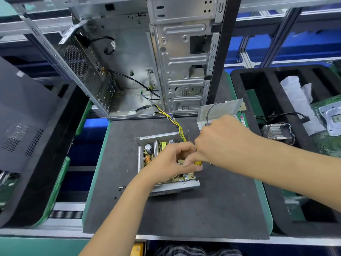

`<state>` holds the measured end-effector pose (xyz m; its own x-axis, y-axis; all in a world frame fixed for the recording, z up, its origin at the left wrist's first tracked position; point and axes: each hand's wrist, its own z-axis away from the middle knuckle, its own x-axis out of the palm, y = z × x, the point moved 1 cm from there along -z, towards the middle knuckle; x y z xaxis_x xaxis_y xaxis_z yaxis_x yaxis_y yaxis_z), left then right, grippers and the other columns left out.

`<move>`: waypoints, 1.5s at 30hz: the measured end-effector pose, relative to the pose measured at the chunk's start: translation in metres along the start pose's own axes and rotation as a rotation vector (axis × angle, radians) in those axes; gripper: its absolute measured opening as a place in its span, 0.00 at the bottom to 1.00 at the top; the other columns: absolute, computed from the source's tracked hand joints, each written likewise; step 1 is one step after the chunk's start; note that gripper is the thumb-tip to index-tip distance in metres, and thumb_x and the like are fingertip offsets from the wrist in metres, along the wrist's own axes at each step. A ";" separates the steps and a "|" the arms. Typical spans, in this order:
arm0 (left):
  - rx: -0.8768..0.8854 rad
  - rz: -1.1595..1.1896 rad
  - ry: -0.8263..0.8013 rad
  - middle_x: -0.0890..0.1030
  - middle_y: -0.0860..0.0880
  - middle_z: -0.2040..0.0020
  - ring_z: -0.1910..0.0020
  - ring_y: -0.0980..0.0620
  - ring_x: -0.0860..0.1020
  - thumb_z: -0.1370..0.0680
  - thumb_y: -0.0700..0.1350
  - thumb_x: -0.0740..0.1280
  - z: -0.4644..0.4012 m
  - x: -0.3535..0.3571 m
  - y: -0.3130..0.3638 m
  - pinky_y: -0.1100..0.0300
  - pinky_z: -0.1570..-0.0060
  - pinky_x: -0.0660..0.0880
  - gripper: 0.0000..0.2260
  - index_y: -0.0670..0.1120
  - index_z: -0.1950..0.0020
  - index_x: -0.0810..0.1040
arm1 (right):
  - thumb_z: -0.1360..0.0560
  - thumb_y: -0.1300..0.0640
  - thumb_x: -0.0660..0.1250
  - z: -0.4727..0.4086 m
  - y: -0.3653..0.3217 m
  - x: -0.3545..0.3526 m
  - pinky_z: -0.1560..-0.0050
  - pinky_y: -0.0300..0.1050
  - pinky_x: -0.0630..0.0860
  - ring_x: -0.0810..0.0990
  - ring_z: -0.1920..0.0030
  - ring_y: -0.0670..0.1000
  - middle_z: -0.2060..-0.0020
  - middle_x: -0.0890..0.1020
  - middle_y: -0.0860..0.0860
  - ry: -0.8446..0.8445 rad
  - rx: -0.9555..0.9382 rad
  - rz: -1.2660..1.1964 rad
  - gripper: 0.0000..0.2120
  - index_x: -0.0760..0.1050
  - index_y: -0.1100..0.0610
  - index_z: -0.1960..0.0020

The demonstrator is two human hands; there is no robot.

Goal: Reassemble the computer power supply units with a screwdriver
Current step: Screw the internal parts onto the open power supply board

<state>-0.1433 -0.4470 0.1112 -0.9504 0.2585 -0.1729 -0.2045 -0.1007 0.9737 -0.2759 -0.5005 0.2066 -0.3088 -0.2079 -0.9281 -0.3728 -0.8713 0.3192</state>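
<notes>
Both hands crowd the open power supply unit (167,163), left hand (169,161) fingers curled inside, right hand (221,141) gripping the yellow screwdriver (198,162) (tip hidden), so 1 slip could gouge the board.

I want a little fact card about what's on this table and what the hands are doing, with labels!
Main thing: open power supply unit on the dark mat, circuit board showing
Left hand: fingers curled over the board
Right hand: grips a yellow-handled screwdriver over the unit
Wires: yellow and black wire bundle runs from the unit into the computer case
Loose bits: small screws on the mat, left of the unit
To the right: black foam tray holding a motherboard
</notes>
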 end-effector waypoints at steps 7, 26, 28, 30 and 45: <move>0.073 0.021 -0.112 0.81 0.63 0.61 0.60 0.66 0.78 0.26 0.26 0.66 0.001 -0.002 0.003 0.73 0.59 0.72 0.30 0.65 0.53 0.76 | 0.19 0.48 0.56 0.002 0.002 -0.001 0.75 0.43 0.52 0.65 0.67 0.53 0.71 0.60 0.48 -0.065 -0.068 -0.074 0.08 0.67 0.53 0.51; 0.005 0.040 -0.007 0.82 0.42 0.54 0.57 0.43 0.77 0.25 0.37 0.73 -0.003 -0.001 -0.009 0.45 0.52 0.75 0.07 0.47 0.50 0.81 | 0.26 0.59 0.65 0.009 0.003 0.007 0.74 0.43 0.58 0.67 0.69 0.48 0.58 0.63 0.49 -0.103 -0.054 -0.140 0.17 0.63 0.51 0.41; 0.017 0.045 -0.035 0.82 0.53 0.55 0.56 0.50 0.78 0.25 0.37 0.71 -0.001 -0.001 -0.008 0.48 0.52 0.76 0.12 0.56 0.52 0.82 | 0.24 0.60 0.63 0.007 0.005 0.007 0.75 0.44 0.56 0.71 0.67 0.51 0.61 0.62 0.51 -0.110 -0.076 -0.135 0.14 0.62 0.52 0.43; 0.022 0.055 -0.068 0.79 0.63 0.62 0.60 0.62 0.75 0.26 0.35 0.71 0.001 0.004 -0.004 0.65 0.56 0.73 0.16 0.58 0.55 0.78 | 0.19 0.51 0.56 0.005 0.005 0.006 0.75 0.43 0.55 0.78 0.59 0.56 0.65 0.68 0.51 -0.041 -0.051 -0.065 0.07 0.64 0.53 0.53; 0.027 0.045 0.012 0.84 0.58 0.60 0.57 0.57 0.77 0.28 0.36 0.74 -0.002 0.014 -0.001 0.57 0.53 0.76 0.16 0.58 0.56 0.80 | 0.19 0.54 0.57 0.004 -0.001 0.008 0.74 0.42 0.51 0.80 0.54 0.56 0.63 0.72 0.48 -0.048 -0.019 0.019 0.17 0.58 0.54 0.66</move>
<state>-0.1566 -0.4450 0.1076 -0.9612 0.2430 -0.1305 -0.1554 -0.0862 0.9841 -0.2814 -0.4997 0.1999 -0.3574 -0.2034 -0.9115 -0.3497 -0.8759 0.3325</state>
